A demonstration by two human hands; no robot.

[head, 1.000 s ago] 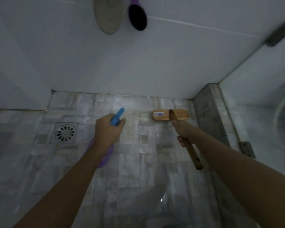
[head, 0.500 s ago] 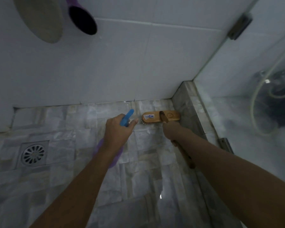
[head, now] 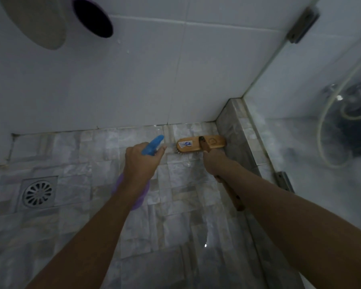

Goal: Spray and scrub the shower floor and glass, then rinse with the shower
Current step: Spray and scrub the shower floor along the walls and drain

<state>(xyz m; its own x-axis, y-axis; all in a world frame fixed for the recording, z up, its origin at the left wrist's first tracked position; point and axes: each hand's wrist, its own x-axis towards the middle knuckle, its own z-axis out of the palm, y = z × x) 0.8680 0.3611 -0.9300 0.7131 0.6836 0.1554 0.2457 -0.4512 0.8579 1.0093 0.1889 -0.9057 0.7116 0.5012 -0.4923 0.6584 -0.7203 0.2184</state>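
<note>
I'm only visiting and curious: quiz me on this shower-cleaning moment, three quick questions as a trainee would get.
1. True or false: the left hand holds the wooden scrub brush.
2. The brush head rests: A) over the drain; B) on the floor beside the tiled curb; C) on the wall.
3. Fill in: the left hand's spray bottle has a ____ nozzle.
Key: 1 false, the right hand grips it; 2 B; 3 blue.
</note>
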